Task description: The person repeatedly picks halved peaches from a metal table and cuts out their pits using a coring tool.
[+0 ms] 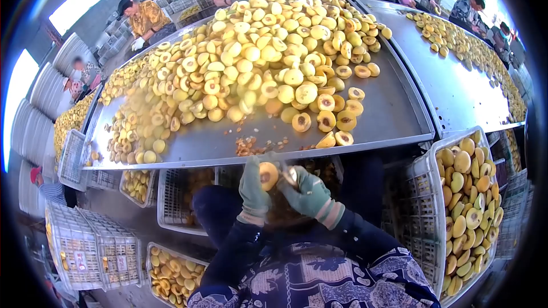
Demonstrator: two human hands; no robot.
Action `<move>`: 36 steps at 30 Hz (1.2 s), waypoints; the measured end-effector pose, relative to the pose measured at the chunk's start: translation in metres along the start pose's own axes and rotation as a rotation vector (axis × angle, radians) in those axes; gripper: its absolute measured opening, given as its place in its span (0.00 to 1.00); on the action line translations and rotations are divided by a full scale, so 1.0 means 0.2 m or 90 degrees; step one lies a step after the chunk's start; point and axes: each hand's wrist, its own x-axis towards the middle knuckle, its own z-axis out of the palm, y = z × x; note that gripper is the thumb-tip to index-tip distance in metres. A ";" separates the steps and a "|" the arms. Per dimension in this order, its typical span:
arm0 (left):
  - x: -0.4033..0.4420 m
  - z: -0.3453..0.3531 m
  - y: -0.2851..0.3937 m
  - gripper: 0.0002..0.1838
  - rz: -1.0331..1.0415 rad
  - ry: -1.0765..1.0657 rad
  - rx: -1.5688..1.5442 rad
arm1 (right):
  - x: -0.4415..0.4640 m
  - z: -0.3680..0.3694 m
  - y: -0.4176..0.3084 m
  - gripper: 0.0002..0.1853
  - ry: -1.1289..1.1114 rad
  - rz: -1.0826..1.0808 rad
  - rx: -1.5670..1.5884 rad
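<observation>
My left hand [253, 191], in a green glove, is closed around a halved yellow peach [268, 175], its cut face and reddish centre turned up. Close by on the right, my gloved right hand [309, 195] is closed on a small shiny tool [293, 175], blurred, its tip pointing at the peach half. Both hands are just below the near edge of a metal table [377, 140]. On it lies a big heap of halved peaches [245, 63], some with pits in them. A few pit pieces [249, 147] are scattered near the edge.
A white crate [438, 217] full of peach halves stands at my right. More crates [117, 251] are stacked at the left, and another crate [171, 182] sits under the table. Co-workers [145, 20] sit around this table and a second metal table [456, 91].
</observation>
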 end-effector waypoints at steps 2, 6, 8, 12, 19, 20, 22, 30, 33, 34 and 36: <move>-0.01 -0.01 0.00 0.27 -0.041 -0.005 -0.074 | -0.03 0.00 -0.05 0.16 -0.062 0.027 -0.116; -0.06 0.02 0.01 0.29 -0.045 0.019 -0.116 | -0.07 0.02 -0.06 0.18 -0.071 0.013 -0.214; -0.08 0.01 0.01 0.28 -0.040 0.015 -0.107 | -0.09 0.04 -0.05 0.19 -0.090 0.019 -0.234; -0.10 0.00 0.02 0.27 -0.043 0.020 -0.081 | -0.10 0.04 -0.09 0.19 -0.153 0.067 -0.223; -0.11 0.02 0.05 0.29 -0.064 0.055 -0.047 | -0.07 0.02 -0.13 0.19 -0.275 0.114 -0.254; -0.11 0.01 0.05 0.29 -0.073 0.039 -0.052 | -0.07 0.02 -0.13 0.19 -0.274 0.115 -0.250; -0.10 -0.01 0.07 0.29 -0.091 0.013 -0.062 | -0.09 0.07 -0.05 0.17 -0.228 0.070 -0.169; -0.05 -0.07 -0.05 0.32 -0.101 0.001 -0.081 | 0.01 -0.08 -0.28 0.11 -0.458 0.536 0.409; -0.06 -0.04 -0.02 0.32 -0.136 -0.008 -0.087 | 0.01 -0.08 -0.17 0.10 -0.511 0.569 0.567; -0.08 -0.03 0.01 0.33 -0.160 -0.011 -0.092 | -0.01 -0.07 -0.15 0.10 -0.518 0.569 0.630; -0.09 0.00 0.04 0.33 -0.178 0.008 -0.089 | -0.01 -0.07 -0.15 0.10 -0.511 0.556 0.591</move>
